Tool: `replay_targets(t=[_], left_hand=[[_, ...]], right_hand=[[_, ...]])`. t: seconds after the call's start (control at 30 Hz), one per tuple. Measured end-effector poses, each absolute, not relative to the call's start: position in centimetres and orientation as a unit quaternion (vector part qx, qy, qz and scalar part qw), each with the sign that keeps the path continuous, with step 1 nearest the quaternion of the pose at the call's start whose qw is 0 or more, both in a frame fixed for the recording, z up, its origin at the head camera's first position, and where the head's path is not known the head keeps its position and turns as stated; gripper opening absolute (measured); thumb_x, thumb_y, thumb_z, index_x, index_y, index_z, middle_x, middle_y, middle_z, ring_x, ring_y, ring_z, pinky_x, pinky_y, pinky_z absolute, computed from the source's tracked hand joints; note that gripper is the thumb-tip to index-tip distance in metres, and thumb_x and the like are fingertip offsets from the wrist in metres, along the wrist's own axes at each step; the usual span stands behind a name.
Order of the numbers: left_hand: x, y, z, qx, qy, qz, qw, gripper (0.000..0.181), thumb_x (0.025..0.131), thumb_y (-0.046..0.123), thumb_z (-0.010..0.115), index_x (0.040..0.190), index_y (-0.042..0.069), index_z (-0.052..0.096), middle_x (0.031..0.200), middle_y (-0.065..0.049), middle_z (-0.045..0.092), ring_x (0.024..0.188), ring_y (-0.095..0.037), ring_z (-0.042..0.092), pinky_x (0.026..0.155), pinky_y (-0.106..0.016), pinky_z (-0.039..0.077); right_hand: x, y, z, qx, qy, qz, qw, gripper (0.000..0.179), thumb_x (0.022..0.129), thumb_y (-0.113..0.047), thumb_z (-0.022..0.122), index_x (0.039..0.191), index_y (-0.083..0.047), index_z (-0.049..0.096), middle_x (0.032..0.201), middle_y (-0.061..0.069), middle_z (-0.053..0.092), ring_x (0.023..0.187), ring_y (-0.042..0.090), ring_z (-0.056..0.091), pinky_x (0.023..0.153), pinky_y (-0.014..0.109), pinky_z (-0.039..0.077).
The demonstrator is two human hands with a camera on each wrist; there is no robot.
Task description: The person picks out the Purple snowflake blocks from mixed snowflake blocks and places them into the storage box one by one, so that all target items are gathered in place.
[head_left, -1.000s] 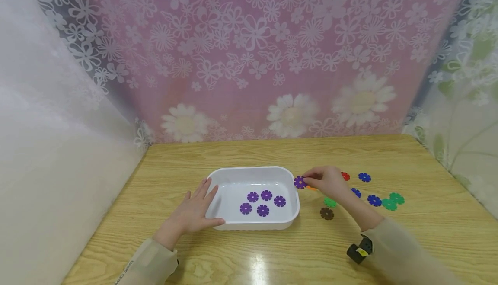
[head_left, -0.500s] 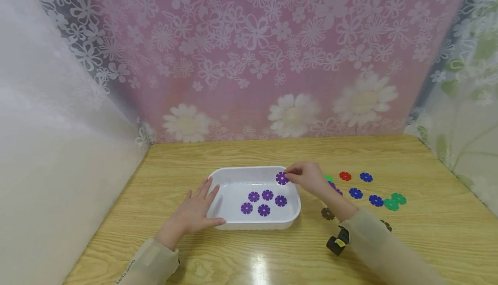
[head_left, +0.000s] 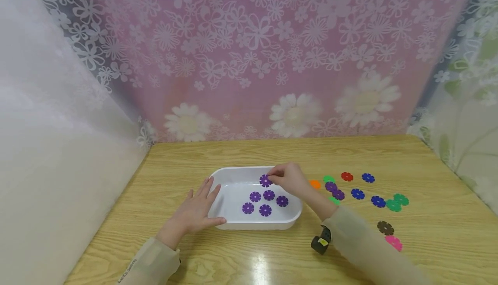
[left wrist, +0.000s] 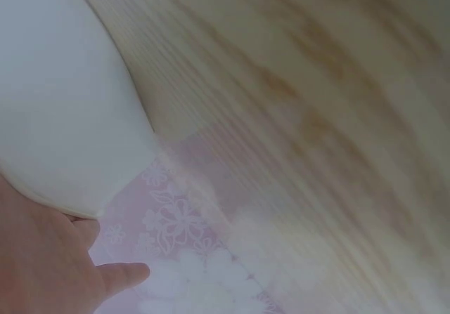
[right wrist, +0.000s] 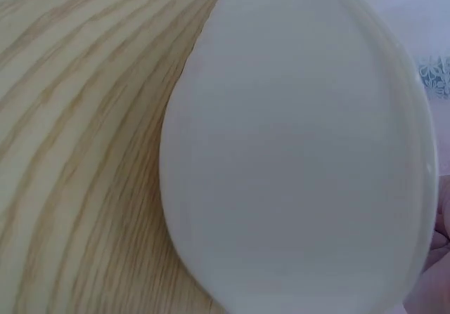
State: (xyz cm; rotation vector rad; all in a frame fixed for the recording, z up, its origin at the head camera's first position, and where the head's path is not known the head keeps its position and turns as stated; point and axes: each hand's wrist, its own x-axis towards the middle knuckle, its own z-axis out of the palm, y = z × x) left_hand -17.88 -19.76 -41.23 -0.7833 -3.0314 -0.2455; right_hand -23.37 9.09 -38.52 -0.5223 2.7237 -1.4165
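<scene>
Purple flower-shaped disc (head_left: pixel 265 180): it is pinched between the thumb and fingers of the right hand (head_left: pixel 288 179), over the white tray (head_left: pixel 237 225) near its far edge. Five more purple discs (head_left: pixel 265 210) lie inside, towards the tray's right end. The left hand (head_left: pixel 198 209) has its fingers spread and straight over the tray's left edge, thumb at the near left corner. On the worktop (head_left: pixel 175 159), between the tray and the worktop's right edge, two purple discs (head_left: pixel 334 190) overlap among other coloured discs (head_left: pixel 358 193); a pink disc (head_left: pixel 394 242) lies towards the near right corner
</scene>
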Motion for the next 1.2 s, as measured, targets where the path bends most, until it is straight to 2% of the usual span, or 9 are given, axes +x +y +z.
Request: replay_targets(t=[0.63,0.97,1.2], left_hand=[[-18.0,-19.6,-41.2,-0.241,-0.968,-0.075,-0.004,0.092,0.075,0.065,0.049,0.141,0.007,0.021,0.146,-0.015,0.002,0.133,-0.028,0.004,0.094,-0.061,0.018],[-17.9,-19.6,-41.2,-0.240,-0.968,-0.071,-0.005,0.093,0.075,0.066,0.049,0.141,0.007,0.020,0.147,-0.014,0.001,0.133,-0.027,0.004,0.094,-0.061,0.020],[-17.8,-19.6,-41.0,-0.245,-0.967,-0.067,0.001,0.092,0.076,0.065,0.048,0.141,0.006,0.022,0.146,-0.016,0.003,0.132,-0.028,0.006,0.093,-0.062,0.021]], right_hand=[[-23.6,3.6,-38.5,-0.225,0.864,-0.450,-0.006,0.008,0.082,-0.008,0.063,0.086,-0.008,0.070,0.077,-0.001,0.065,0.067,0.008,0.059,0.061,0.020,0.049],[-23.3,2.9,-38.1,-0.240,0.862,-0.446,-0.016,0.008,0.082,-0.008,0.063,0.086,-0.005,0.069,0.077,0.001,0.066,0.067,0.008,0.060,0.060,0.019,0.049],[-23.2,3.0,-38.0,-0.260,0.852,-0.454,-0.020,0.012,0.081,-0.005,0.063,0.089,0.001,0.068,0.078,0.005,0.066,0.069,0.014,0.062,0.062,0.022,0.049]])
